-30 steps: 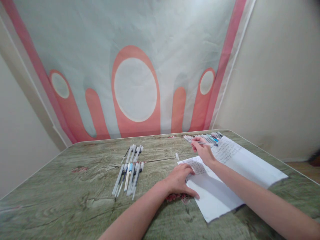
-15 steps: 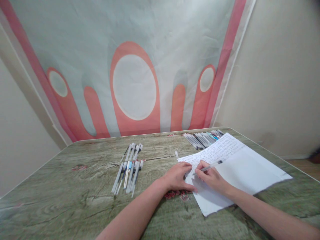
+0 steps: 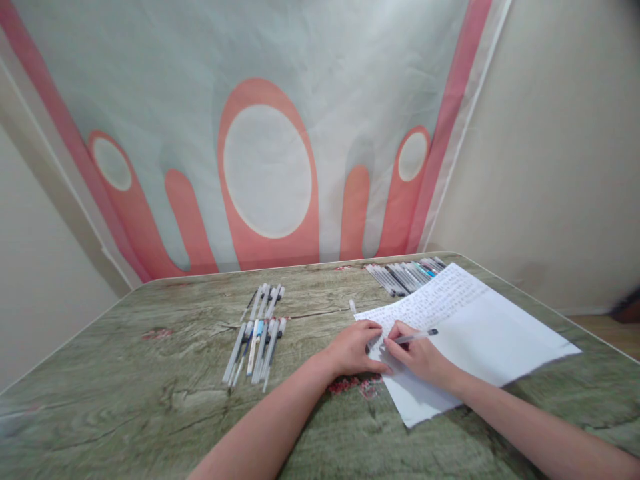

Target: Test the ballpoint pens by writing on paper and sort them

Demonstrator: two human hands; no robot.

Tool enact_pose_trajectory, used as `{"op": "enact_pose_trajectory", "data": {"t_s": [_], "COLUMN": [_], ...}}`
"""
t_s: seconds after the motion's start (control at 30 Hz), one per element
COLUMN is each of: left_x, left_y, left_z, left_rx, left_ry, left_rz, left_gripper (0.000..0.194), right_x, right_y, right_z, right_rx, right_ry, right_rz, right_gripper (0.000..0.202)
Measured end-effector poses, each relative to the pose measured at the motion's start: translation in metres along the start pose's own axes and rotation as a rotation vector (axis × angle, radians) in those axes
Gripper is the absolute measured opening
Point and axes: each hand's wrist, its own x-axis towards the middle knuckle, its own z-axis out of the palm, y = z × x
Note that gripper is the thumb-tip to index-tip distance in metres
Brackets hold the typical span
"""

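Between the thumb and fingers of my right hand [image 3: 415,355] is a clear pen [image 3: 417,335] with a dark end, slanting up to the right. Its tip is close to the left side of a sheet of paper [image 3: 480,343]. Rows of small handwriting cover the upper part of that sheet, while the lower part is white. My left hand [image 3: 357,348] rests on the paper's left edge, thumb and fingers apart, holding nothing. A small pen cap [image 3: 352,306] lies just beyond the paper's upper left corner.
Left of my hands, several pens [image 3: 256,350] lie in a near group, with another group of pens [image 3: 267,302] behind it. A long row of pens [image 3: 405,277] lies at the far right of the wood-patterned table [image 3: 150,387]. A printed cloth [image 3: 330,100] hangs behind.
My right hand and the pen have shifted slightly left along the paper. My left hand stays in place on the edge. The whole view has moved a little.
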Motion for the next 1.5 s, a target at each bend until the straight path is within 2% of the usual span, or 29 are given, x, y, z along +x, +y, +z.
{"op": "enact_pose_trajectory", "data": {"t_s": [0.4,0.63,1.13,1.5], "left_x": [0.0001,0.0005,0.0003,0.0006], "left_y": [-0.0012,-0.0013,-0.0006,-0.0023], "left_z": [0.0012,0.0005,0.0005,0.0015], "left_rx": [0.01,0.02,0.02,0.021], "left_ry": [-0.002,-0.048,-0.036,-0.031], "left_rz": [-0.017,-0.042,-0.043,-0.042], "left_gripper": [0.064,0.063,0.064,0.064], "right_x": [-0.0003,-0.0005,-0.0008,-0.0004], "right_y": [-0.0014,-0.0036,-0.0034,-0.0027], "right_z": [-0.0014,-0.0018,-0.0025,-0.0015], "right_rx": [-0.006,-0.022,-0.007,0.005], "right_ry": [-0.017,-0.008,-0.028,0.003], "right_rz": [-0.003,-0.016,-0.01,-0.002], "right_gripper": [0.016,0.015,0.015,0.015]}}
